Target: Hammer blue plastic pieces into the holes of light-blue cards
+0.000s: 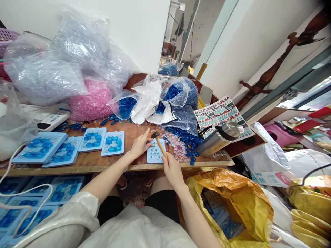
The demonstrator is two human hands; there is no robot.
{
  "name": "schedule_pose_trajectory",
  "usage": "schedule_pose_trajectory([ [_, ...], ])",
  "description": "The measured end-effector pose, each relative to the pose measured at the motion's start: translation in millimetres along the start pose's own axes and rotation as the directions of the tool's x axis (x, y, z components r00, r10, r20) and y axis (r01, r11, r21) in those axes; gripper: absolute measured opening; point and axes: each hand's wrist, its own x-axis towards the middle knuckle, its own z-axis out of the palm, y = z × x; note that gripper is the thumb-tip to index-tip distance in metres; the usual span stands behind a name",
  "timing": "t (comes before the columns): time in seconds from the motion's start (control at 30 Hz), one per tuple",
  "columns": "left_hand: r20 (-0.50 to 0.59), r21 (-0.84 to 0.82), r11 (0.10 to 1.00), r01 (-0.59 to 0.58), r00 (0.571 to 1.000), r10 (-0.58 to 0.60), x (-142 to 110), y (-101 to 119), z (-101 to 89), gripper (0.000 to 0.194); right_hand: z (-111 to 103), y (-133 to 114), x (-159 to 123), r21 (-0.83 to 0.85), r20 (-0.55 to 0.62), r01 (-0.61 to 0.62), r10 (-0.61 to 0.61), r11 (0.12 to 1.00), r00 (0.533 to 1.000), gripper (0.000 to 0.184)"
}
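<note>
My right hand (172, 172) is closed around the wooden handle of a small hammer (161, 146). The hammer's dark head is over the upper part of a light blue plastic panel (152, 159), which has small pieces set in rows. At the panel's upper left is my left hand (139, 147), its index finger stretched out and its thumb apart, reaching the panel's edge. Clear and pinkish small rings (178, 146) lie just right of the panel. Beyond them are loose dark blue plastic pieces (192, 151). A panel fitted with blue pieces (113, 144) lies left of my left hand.
More fitted panels (41, 148) line the table's left side, with others stacked below. Bags of clear parts (46, 75), pink parts (90, 100) and blue parts (181, 91) stand behind. A steel flask (219, 137) leans at the right, above an open yellow sack (248, 206).
</note>
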Motion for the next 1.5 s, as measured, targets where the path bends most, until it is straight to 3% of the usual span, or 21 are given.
schedule_pose_trajectory([
  [0.17, 0.016, -0.045, 0.999, -0.017, 1.0, 0.017, 0, 1, -1.6, 0.086, 0, 1, -1, 0.081, -0.04, -0.027, 0.031, 0.996, 0.999, 0.036],
  [0.3, 0.004, 0.03, 0.998, 0.06, 0.998, -0.06, -1, 6, -2.8, 0.085, 0, -2, 0, -0.005, 0.049, -0.023, 0.023, 1.0, 0.999, 0.033],
  [0.43, 0.005, 0.036, 0.999, 0.028, 1.0, -0.028, -2, 8, -1.7, 0.081, -1, -6, 0, -0.002, -0.015, -0.005, 0.005, 1.0, 1.0, 0.035],
  [0.6, -0.014, -0.018, 0.999, 0.04, 0.999, -0.04, -3, 4, -0.3, 0.081, 0, -1, -3, -0.063, 0.042, -0.051, 0.054, 0.997, 0.998, 0.033],
  [0.77, -0.007, -0.095, 0.995, 0.018, 1.0, -0.019, -1, 6, -2.0, 0.084, 4, 5, -5, 0.021, -0.041, -0.035, 0.036, 0.999, 0.999, 0.036],
  [0.93, -0.014, -0.044, 0.995, 0.086, 0.996, -0.087, 2, 6, -0.9, 0.082, 9, 3, -3, -0.059, 0.058, -0.037, 0.041, 0.998, 0.997, 0.033],
  [1.2, -0.025, -0.031, 0.998, 0.057, 0.998, -0.058, 2, 1, 2.6, 0.08, 6, 3, -3, -0.09, 0.038, -0.047, 0.051, 0.995, 0.998, 0.031],
  [1.33, -0.017, -0.058, 0.997, 0.054, 0.998, -0.055, 1, 3, 1.0, 0.08, 4, 4, -2, 0.008, -0.04, -0.032, 0.032, 0.999, 0.999, 0.035],
  [1.5, -0.034, -0.073, 0.987, 0.146, 0.988, -0.149, -1, 10, -2.2, 0.079, 0, 0, 3, -0.065, 0.065, -0.053, 0.057, 0.996, 0.996, 0.032],
])
